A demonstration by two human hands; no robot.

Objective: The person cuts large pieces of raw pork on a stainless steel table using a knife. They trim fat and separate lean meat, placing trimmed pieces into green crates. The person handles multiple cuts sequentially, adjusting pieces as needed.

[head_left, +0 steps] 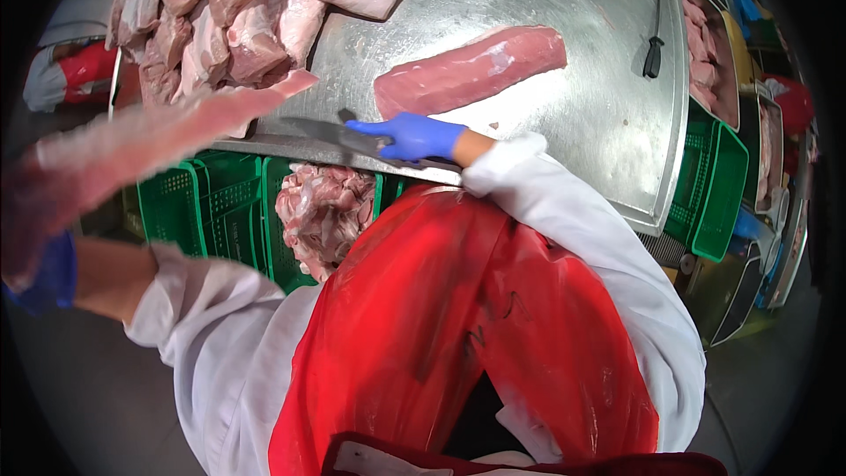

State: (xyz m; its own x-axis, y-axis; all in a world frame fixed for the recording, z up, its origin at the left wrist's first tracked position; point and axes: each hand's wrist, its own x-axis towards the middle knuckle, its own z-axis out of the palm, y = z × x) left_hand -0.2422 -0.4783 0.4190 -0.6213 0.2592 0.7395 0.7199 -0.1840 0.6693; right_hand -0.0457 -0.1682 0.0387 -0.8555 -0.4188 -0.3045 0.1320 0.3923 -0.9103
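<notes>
Long strip of meat [159, 137], pale fat along one side: running in a slant from the far left of the view up toward the meat pile, off to the left of the work table's near edge. Its nearer part is blurring; its tip is crossing in front of the pile, and I cannot tell whether the two are touching.

Left hand [48, 273], blue-gloved, is holding the strip's lower end at the left rim of the view. It appears closed on the meat; blur and meat are hiding the fingers, so I cannot tell how tightly.

Right hand [414, 137], also blue-gloved, is wrapping closed around the grip of a knife [330, 134] over the table's near edge, the blade pointing left.

Trimmed loin [476, 69] is lying slantwise on the metal table [599, 26], just beyond the right hand. Meat pile [233, 0] is filling the table's far left corner, large cuts overlapping. Sharpening steel [653, 57], black-handled, is resting near the right edge.

Below the near edge, meat trimmings [322, 211] are heaping in one green crate [271, 220]; another green crate [172, 203] is standing beside it on the left. Beyond the table's right side, more meat [699, 44] is lying in a container.

Wearer is showing a red apron [414, 300] and white sleeves [599, 203].
</notes>
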